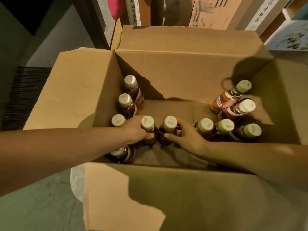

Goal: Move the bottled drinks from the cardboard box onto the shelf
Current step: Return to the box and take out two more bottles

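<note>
Inside the cardboard box (183, 72), by its near wall, the left hand (135, 130) is holding one bottle (147, 122) in a curled grip, the right hand (188, 139) the neighbouring bottle (170, 122); pickup is underway, and lifting both straight up is probably coming next.

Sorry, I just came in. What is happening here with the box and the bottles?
A person reaches with both hands into an open cardboard box of bottled drinks. The left hand grips one bottle just below its cap, and the right hand grips the neighbouring bottle. Neither has left the box yet. The other bottles wait along the left wall and in the right corner.
</note>
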Tool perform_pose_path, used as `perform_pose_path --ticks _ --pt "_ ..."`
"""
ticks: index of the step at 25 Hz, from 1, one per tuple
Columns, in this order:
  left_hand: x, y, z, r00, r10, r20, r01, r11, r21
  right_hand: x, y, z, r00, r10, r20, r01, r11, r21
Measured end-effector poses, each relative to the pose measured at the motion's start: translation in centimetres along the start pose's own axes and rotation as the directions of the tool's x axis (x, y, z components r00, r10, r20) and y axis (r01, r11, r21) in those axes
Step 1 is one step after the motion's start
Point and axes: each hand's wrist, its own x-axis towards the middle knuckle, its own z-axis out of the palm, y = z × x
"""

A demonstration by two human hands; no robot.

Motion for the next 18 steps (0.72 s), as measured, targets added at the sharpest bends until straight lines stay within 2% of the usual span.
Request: perform_pose_path --ticks 6,11,15,18 --pt "1.0 -1.0 0.5 0.999 -0.006 -0.04 0.009 0.996 0.084 0.5 0.6 0.6 0.999 0.012 -0.043 -0.014 0.999 -0.047" --pt "1.0 -1.3 0.6 0.998 0.032 -0.057 -0.032 0.999 0.001 0.8 0.3 0.3 0.999 -0.017 -0.047 0.014 0.999 -0.052" --pt "0.2 -0.3 0.2 0.982 0.187 -0.028 -0.184 0.98 0.081 0.5 -0.8 -0.3 0.999 -0.043 -0.015 0.042 0.997 -0.066" --pt "-1.2 1.0 -1.0 0.948 0.311 -0.072 -0.302 0.946 0.121 0.2 -1.9 -0.9 0.994 -0.071 -0.084 0.06 0.989 -0.137"
